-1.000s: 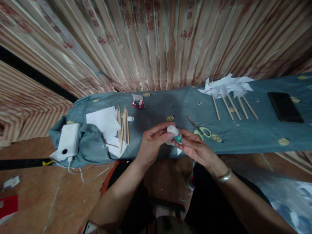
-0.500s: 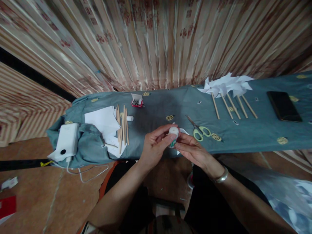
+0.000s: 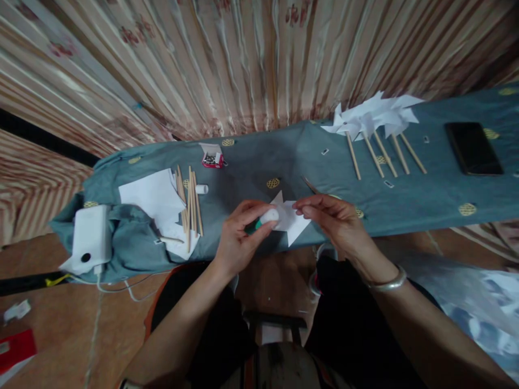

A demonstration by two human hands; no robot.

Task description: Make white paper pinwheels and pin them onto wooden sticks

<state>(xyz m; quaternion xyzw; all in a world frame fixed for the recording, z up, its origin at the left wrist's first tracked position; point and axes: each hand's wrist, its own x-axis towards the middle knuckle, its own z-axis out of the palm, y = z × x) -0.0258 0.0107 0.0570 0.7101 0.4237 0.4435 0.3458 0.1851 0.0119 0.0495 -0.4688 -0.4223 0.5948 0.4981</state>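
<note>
My left hand (image 3: pixel 239 232) is closed around a white and green glue stick (image 3: pixel 270 215), its white end turned up toward me. Below and beside it lies a white cut piece of paper (image 3: pixel 288 222) with pointed corners, near the table's front edge. Thumb and forefinger of my right hand (image 3: pixel 330 216) are pinched together at the paper's right part. Behind that hand the scissors (image 3: pixel 310 185) are mostly hidden; a blade and a bit of the green handle show. A small white cap (image 3: pixel 201 189) lies beside several wooden sticks (image 3: pixel 190 208) to the left.
Finished paper pinwheels (image 3: pixel 371 119) on sticks lie at the back right, with a dark phone (image 3: pixel 473 148) beyond. A small red box (image 3: pixel 212 156) of metal pins stands open at the back. White sheets (image 3: pixel 150 192) and a power bank (image 3: pixel 91 235) with a cable are at left.
My hands have moved apart. The left has carried the glue stick leftward, while the right has let go of it and moved to the paper. The camera view has shifted slightly.
</note>
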